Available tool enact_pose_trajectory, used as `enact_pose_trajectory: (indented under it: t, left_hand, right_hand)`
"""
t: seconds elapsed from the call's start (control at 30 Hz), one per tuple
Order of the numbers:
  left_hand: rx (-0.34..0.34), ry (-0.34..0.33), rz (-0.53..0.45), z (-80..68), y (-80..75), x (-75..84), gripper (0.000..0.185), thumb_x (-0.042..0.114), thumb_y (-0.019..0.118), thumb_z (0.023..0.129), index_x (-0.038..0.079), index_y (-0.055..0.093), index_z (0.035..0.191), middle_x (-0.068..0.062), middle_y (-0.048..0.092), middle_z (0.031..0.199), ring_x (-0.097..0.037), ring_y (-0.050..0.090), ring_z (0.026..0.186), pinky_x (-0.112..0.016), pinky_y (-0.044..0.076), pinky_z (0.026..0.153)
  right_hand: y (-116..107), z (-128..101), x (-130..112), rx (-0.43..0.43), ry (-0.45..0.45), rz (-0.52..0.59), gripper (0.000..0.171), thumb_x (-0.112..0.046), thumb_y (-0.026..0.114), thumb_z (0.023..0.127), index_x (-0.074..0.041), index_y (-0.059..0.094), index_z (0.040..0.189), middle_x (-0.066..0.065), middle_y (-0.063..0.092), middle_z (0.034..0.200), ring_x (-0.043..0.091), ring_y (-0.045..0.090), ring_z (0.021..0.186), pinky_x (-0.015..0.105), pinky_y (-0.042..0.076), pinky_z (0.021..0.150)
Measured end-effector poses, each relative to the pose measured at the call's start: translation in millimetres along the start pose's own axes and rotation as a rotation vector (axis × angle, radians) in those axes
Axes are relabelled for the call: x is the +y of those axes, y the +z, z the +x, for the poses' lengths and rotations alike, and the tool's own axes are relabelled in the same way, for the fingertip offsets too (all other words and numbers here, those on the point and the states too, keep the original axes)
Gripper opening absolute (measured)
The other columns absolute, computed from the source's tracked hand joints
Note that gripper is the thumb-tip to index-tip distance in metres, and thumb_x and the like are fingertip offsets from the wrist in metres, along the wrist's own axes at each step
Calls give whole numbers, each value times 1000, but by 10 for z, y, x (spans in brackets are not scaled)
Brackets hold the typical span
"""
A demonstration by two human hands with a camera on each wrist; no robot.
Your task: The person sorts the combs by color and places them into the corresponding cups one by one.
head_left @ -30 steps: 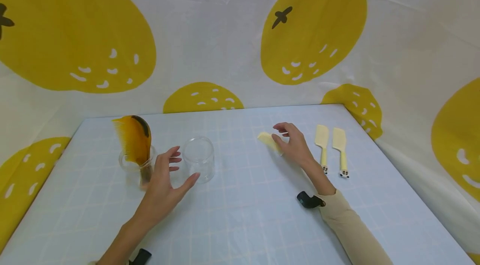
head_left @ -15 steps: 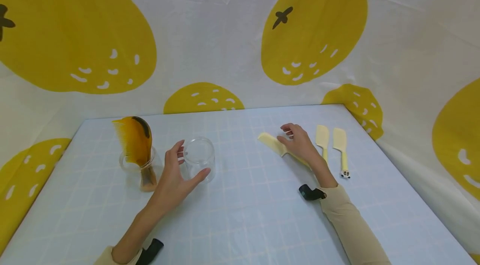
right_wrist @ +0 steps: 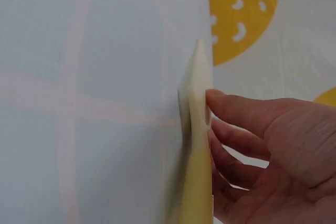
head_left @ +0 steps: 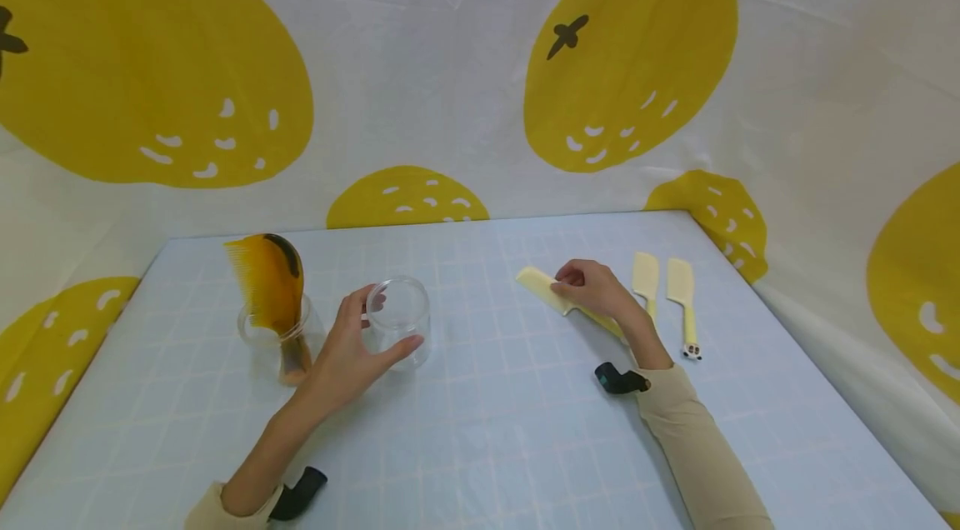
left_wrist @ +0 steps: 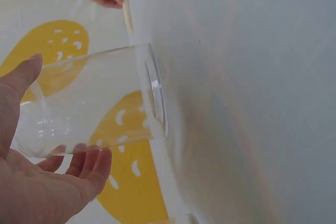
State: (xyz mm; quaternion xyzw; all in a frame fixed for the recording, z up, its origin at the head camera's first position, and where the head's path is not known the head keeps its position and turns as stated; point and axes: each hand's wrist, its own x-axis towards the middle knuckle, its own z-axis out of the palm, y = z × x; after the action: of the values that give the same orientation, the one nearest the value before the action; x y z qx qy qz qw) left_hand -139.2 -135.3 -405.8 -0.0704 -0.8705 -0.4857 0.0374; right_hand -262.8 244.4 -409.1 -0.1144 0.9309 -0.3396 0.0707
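My left hand (head_left: 352, 351) holds a clear glass cup (head_left: 405, 317) standing upright on the table, thumb on its near side and fingers behind. In the left wrist view the thumb and fingertips (left_wrist: 100, 163) lie against opposite sides of the cup wall. At the right, my right hand (head_left: 600, 292) pinches a pale yellow comb (head_left: 536, 284) that lies slanted on the cloth, its handle partly hidden under the hand. The right wrist view shows the thumb tip at the edge of the comb (right_wrist: 198, 108), with the other fingers bent beside it.
Left of the cup, an amber comb (head_left: 273, 284) stands in a second clear glass (head_left: 251, 330). Two more pale yellow combs, a nearer one (head_left: 645, 273) and one with a panda-head handle end (head_left: 681, 284), lie at the right. A plaid cloth (head_left: 487, 430) covers the table.
My left hand has moved right and closed around the glass cup. My right hand first drew back along the comb, then lowered its fingers onto it. The cup and combs stay in place.
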Motion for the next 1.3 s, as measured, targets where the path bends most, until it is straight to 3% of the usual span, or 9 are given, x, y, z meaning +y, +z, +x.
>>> enact_pose_trajectory:
  t: [0.37,0.53,0.87,1.3]
  left_hand:
    - [23,66,-35,9,-20,-48,87,29,89,82,1,37,145,-19,43,144,-34,46,129,-58,42,110]
    - [33,58,-27,12,-34,-40,84,29,90,81,0,39,142,-18,47,141,-34,46,129,-58,42,111]
    - [24,51,-26,11,-34,-29,83,29,90,81,0,40,140,-18,49,139,-35,46,130,-58,42,111]
    - [9,39,-39,23,-32,-50,83,31,89,82,1,39,141,-17,46,141,-34,45,131,-58,40,113]
  right_hand:
    - [35,29,-21,-15,2,-19,21,-18,66,102,2,69,109,12,67,97,24,57,88,33,49,79]
    - [22,19,-53,-24,-15,-17,19,-16,64,103,3,68,107,12,65,94,24,56,85,33,48,76]
    - [28,2,-40,-46,12,27,28,-21,74,97,3,65,109,12,65,97,23,57,85,31,48,75]
    - [-7,18,-130,-17,-97,-20,23,-17,73,97,0,71,112,11,69,101,27,62,94,39,52,84]
